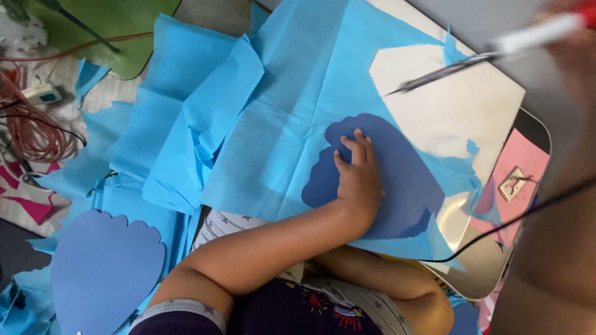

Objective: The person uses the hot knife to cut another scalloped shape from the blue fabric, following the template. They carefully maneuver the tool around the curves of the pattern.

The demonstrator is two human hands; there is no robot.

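Head view looks down on a cream board [472,111] with rounded corners. A light blue sheet [292,142] is draped over the board's left side, and a curved piece is already cut out of it near the top edge. The person's right hand [574,43] enters at the top right corner of the view, closed around the red and white handle of a pair of scissors [447,71]. Their blades point left over the bare part of the board, probably so the tips can meet the cut edge of the sheet. The hand is so blurred that the fingers cannot be counted, and I cannot tell how far apart the blades stand. The left hand does not show. A dark blue shape [397,180] with a scalloped left edge lies on the sheet near the board's lower edge. Another person's hand [359,180] presses on it with fingers spread and flat, apparently to keep it from sliding. That person's forearm hides the shape's lower edge. A matching blue cutout [105,267] lies off the board at the lower left. A black cable [534,214] crosses the board's right corner over a pink card [528,161], and a small pale item on the card is too small to make out.
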